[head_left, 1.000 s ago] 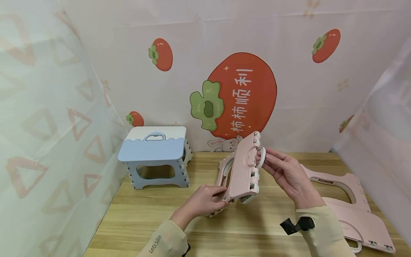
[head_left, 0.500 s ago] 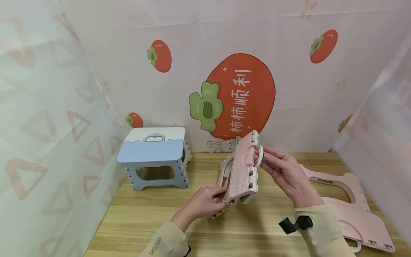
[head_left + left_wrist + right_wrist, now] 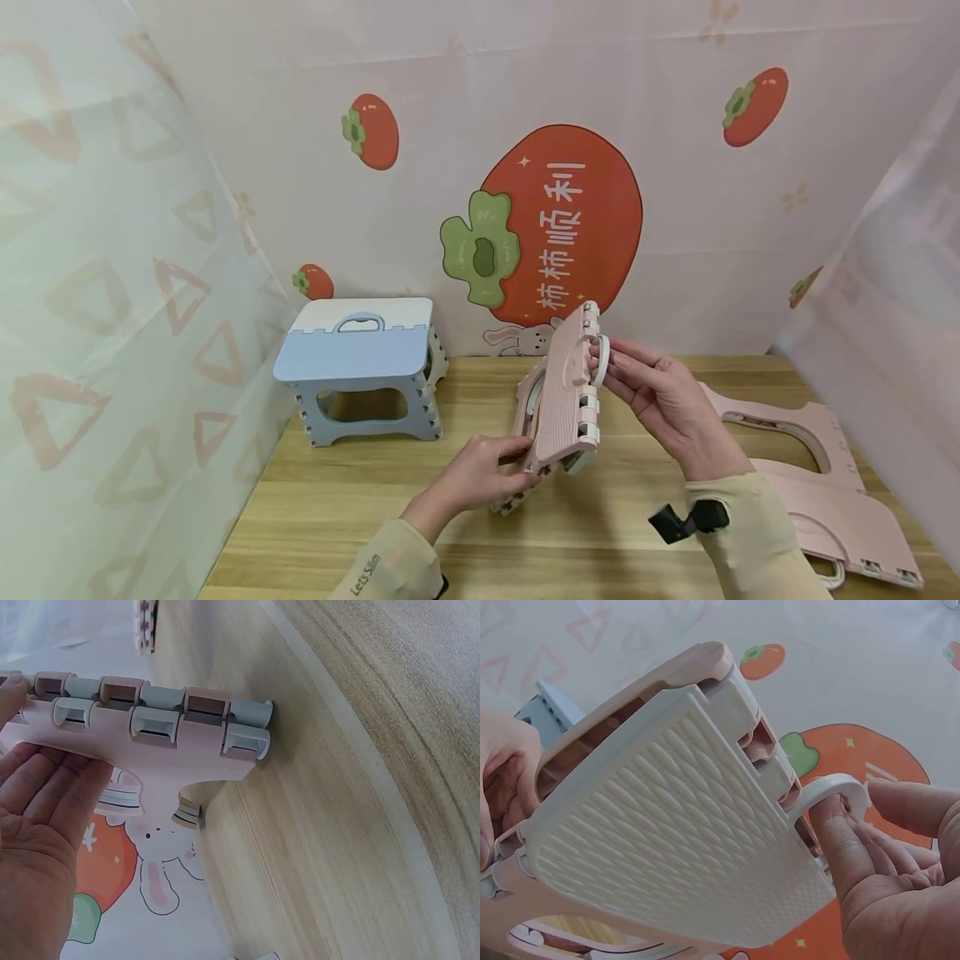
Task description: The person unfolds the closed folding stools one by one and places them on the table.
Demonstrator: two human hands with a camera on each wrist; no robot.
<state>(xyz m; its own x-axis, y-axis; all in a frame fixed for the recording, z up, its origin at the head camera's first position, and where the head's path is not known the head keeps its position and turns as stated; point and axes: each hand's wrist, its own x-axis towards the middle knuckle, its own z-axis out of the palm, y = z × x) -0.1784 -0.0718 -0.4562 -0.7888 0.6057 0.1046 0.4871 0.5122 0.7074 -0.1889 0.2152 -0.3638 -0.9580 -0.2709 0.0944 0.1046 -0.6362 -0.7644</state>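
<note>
A pink and white folding stool (image 3: pixel 562 392) stands tilted above the middle of the table in the head view, its seat partly folded. My left hand (image 3: pixel 480 471) grips its lower hinged edge. In the left wrist view, those fingers lie under the pink leg panel beside a row of pink and white hinges (image 3: pixel 120 716). My right hand (image 3: pixel 667 408) has its fingers curled through the white carry handle (image 3: pixel 604 354) at the seat's fold. The right wrist view shows the white ribbed half of the seat (image 3: pixel 667 832) folded beneath the pink half.
A blue and white folding stool (image 3: pixel 352 354) stands set up at the back left. Pink panels of another stool (image 3: pixel 847 525) lie flat at the right edge of the wooden table (image 3: pixel 315 517). Printed fabric walls (image 3: pixel 697 275) enclose the back and sides.
The held stool's handle end has shifted slightly to the left and up, and the right hand has moved with it. Both hands keep their hold.
</note>
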